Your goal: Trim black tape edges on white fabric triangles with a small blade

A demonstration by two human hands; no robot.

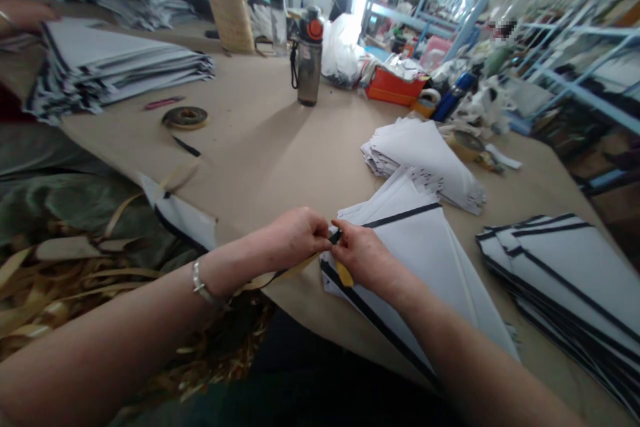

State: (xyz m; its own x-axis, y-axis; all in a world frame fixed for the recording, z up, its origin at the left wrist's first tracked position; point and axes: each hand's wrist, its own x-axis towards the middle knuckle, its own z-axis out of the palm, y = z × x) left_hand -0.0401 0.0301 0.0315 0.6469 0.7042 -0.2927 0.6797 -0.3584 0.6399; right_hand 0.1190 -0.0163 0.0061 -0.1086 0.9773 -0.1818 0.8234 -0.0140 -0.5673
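Observation:
My left hand (303, 235) is closed in a pinch on black adhesive tape (335, 237) near the corner of a white fabric panel (425, 240). Fingertip to fingertip with it, my right hand (363, 253) pinches the same tape. A small yellow piece (344, 275) pokes out below my right palm; its kind is unclear. Black strips run along two edges of the panel, which lies on several similar panels. Tan backing paper (295, 270) trails from under my left hand toward the lap.
A tape roll (186, 117) and a pink cutter (164, 103) lie at the left. Panel stacks (125, 57) (420, 153) (565, 260) stand around the table. Farther back are a water bottle (310, 63) and an orange box (395, 87). Another person's hand (27, 13) touches the left stack.

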